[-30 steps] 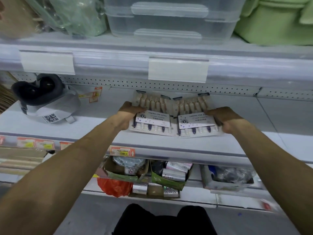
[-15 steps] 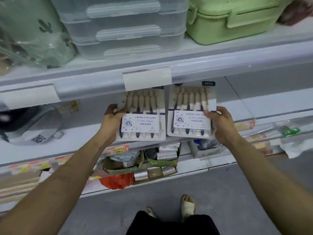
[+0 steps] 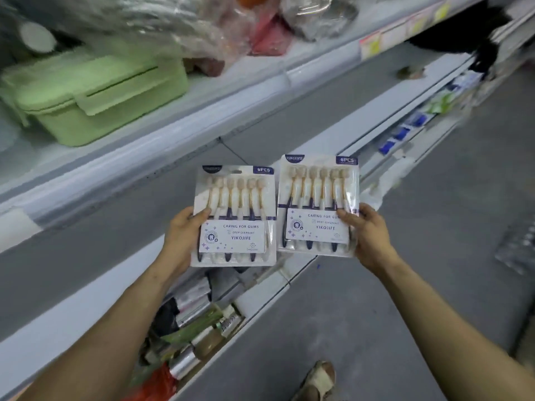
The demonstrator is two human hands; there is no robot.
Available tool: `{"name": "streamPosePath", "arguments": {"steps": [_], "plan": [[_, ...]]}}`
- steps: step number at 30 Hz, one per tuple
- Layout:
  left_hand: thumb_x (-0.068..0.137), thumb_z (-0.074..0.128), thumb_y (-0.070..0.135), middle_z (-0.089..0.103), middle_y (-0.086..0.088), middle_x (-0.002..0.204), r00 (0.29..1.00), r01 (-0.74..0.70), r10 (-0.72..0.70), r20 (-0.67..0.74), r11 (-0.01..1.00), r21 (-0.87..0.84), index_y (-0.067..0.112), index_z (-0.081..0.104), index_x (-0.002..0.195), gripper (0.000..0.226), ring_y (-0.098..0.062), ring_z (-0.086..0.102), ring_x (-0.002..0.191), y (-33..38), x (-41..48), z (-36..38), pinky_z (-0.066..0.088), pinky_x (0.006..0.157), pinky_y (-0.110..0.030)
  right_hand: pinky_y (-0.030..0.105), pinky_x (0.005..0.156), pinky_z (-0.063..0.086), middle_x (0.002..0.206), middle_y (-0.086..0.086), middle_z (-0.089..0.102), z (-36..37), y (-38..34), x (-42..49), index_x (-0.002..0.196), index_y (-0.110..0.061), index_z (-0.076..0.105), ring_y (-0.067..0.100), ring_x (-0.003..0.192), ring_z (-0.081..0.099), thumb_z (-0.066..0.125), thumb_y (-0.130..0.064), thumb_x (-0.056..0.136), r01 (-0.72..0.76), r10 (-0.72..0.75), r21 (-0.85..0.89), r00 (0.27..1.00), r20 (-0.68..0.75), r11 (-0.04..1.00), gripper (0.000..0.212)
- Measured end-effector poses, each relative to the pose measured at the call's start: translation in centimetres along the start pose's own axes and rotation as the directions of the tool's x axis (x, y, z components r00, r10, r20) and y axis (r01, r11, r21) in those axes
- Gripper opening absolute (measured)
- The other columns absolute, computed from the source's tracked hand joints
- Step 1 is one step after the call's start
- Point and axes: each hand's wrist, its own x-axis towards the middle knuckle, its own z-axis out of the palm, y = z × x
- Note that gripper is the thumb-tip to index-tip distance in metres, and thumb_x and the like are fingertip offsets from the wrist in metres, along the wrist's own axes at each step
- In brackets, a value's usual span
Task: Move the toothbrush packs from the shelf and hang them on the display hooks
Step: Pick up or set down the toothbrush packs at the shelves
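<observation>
Your left hand (image 3: pixel 185 231) grips one toothbrush pack (image 3: pixel 235 215) at its left edge, thumb on the front, and your right hand (image 3: pixel 368 237) has its grip on the second pack (image 3: pixel 317 204) at its right edge. Both packs are upright in the air, side by side, off the shelf (image 3: pixel 86 296). No hooks show yet, so find them first, then hang one pack at a time, leaving each top edge free for the hook.

Two toothbrush packs are held side by side: the left pack (image 3: pixel 234 215) in the left grip (image 3: pixel 185 235), the right pack (image 3: pixel 317 204) in the right grip (image 3: pixel 370 235). Above and left of the left grip, a lunch box (image 3: pixel 95 94) sits on a shelf (image 3: pixel 231 91). Below the left grip, packaged goods (image 3: pixel 194 319) lie in a lower shelf (image 3: pixel 260 299). Below the right grip, a foot (image 3: pixel 318 377) stands on the floor (image 3: pixel 376 314).
</observation>
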Motion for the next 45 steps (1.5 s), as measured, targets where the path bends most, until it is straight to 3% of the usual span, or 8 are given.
{"name": "streamPosePath", "arguments": {"steps": [4,10,14,23,32,36,40,45], "plan": [[0.090,0.078,0.043,0.079,-0.016,0.112,0.992,-0.032,0.029,0.126,0.999,0.022,0.011,0.072,0.119,0.044,-0.037,0.076,0.105,1.8,2.1,10.6,0.055,0.099,-0.065,0.051,0.086,0.064,0.113,0.019,0.077,-8.2,-4.2,1.5,0.123,0.003,0.065,0.039,0.106,0.075,0.072,0.001,0.094,0.057,-0.055,0.023,0.995,-0.084,0.998,0.030],[0.096,0.076,0.034,0.077,-0.019,0.117,0.952,-0.067,0.050,0.303,0.997,0.047,0.014,0.068,0.120,0.033,-0.036,0.075,0.107,4.0,4.0,26.1,0.057,0.097,-0.063,0.035,0.064,0.064,0.113,0.018,0.077,-20.4,-10.0,1.6,0.123,0.004,0.064,0.034,0.098,0.077,0.072,-0.003,0.095,0.146,-0.135,0.021,0.955,-0.263,0.989,0.029],[0.081,0.085,0.049,0.075,-0.025,0.114,0.894,-0.112,0.059,0.445,0.989,0.095,0.016,0.067,0.114,0.049,-0.046,0.073,0.108,4.7,5.6,35.5,0.053,0.097,-0.071,0.042,0.083,0.065,0.121,0.021,0.073,-27.9,-12.1,1.9,0.126,0.001,0.060,0.036,0.109,0.075,0.073,-0.004,0.095,0.207,-0.176,0.040,0.906,-0.384,0.978,0.034],[0.100,0.070,0.019,0.077,-0.011,0.101,0.755,-0.163,0.060,0.653,0.982,0.098,0.010,0.061,0.121,0.024,-0.025,0.076,0.086,3.2,10.4,57.5,0.063,0.075,-0.042,0.048,0.086,0.065,0.128,0.019,0.070,-40.2,-15.2,5.5,0.130,-0.010,0.055,0.035,0.110,0.075,0.070,0.001,0.096,0.276,-0.158,0.107,0.780,-0.606,0.955,0.040],[0.098,0.073,0.026,0.079,-0.008,0.103,0.607,-0.130,0.009,0.794,0.988,0.088,0.020,0.065,0.120,0.024,-0.032,0.077,0.094,4.8,18.5,78.6,0.062,0.076,-0.045,0.050,0.081,0.066,0.127,0.023,0.070,-48.9,-23.0,14.2,0.134,-0.005,0.052,0.044,0.112,0.072,0.068,0.005,0.095,0.358,-0.150,0.108,0.622,-0.769,0.927,0.043],[0.083,0.084,0.044,0.073,-0.020,0.120,0.561,-0.126,0.007,0.828,0.989,0.077,0.020,0.063,0.129,0.056,-0.039,0.075,0.105,6.4,21.5,86.1,0.061,0.089,-0.055,0.053,0.082,0.065,0.118,0.015,0.076,-52.0,-26.8,18.1,0.134,-0.007,0.053,0.038,0.106,0.075,0.065,0.005,0.097,0.398,-0.168,0.102,0.586,-0.792,0.912,0.041],[0.098,0.073,0.021,0.079,0.002,0.092,0.553,-0.140,0.031,0.833,0.989,0.056,0.025,0.066,0.110,0.014,-0.017,0.076,0.086,7.6,23.7,94.0,0.062,0.077,-0.034,0.064,0.096,0.057,0.126,0.023,0.072,-56.0,-29.3,23.3,0.135,-0.007,0.052,0.044,0.114,0.072,0.064,0.003,0.098,0.423,-0.159,0.117,0.562,-0.812,0.899,0.040],[0.099,0.072,0.021,0.074,-0.002,0.089,0.544,-0.165,0.043,0.838,0.985,0.057,0.014,0.065,0.120,0.024,-0.028,0.072,0.089,8.4,27.7,104.5,0.056,0.084,-0.047,0.060,0.096,0.058,0.123,0.023,0.073,-62.5,-32.8,31.1,0.130,-0.008,0.055,0.043,0.111,0.073,0.063,0.003,0.099,0.417,-0.177,0.085,0.550,-0.816,0.905,0.034]]}}
